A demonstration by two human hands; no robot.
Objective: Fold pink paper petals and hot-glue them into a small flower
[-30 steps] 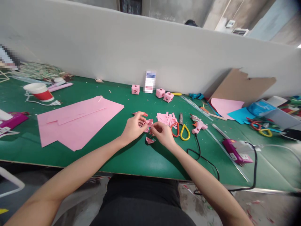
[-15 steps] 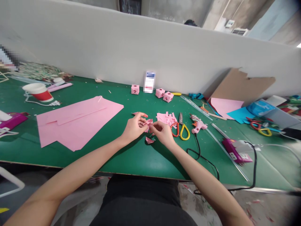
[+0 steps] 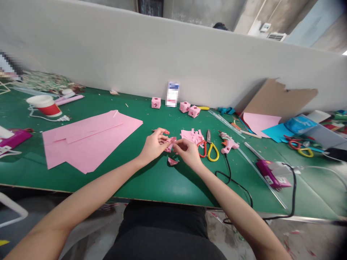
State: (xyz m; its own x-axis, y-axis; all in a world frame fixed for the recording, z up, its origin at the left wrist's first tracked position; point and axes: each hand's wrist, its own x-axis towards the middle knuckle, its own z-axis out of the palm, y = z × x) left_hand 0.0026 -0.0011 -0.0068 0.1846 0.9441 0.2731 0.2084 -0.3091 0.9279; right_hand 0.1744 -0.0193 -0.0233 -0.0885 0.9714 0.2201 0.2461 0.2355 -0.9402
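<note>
Between my hands is a small folded pink paper piece (image 3: 170, 144), partly hidden by fingers. My left hand (image 3: 155, 145) grips its left side, thumb against fingers. On its right side, the fingertips of my right hand (image 3: 187, 151) pinch the paper. A loose pink scrap (image 3: 172, 161) lies on the table just below. Beyond my right hand is a pile of cut pink paper strips (image 3: 192, 135). Scissors (image 3: 208, 136) with red and yellow handles lie beside that pile. Farther back stand pink paper cubes with cut-out holes, one alone (image 3: 156, 103) and two together (image 3: 194, 111).
Pink paper sheets (image 3: 92, 144) cover the table's left part, with a red and white paper cup (image 3: 45, 105) behind. On the right lie a pink glue gun (image 3: 229, 143), its black cord (image 3: 230, 177) and a purple power strip (image 3: 272, 175). A grey partition (image 3: 121, 54) rises behind.
Almost nothing differs. Both hands stay around the pink paper piece, with only very slight finger movement.
</note>
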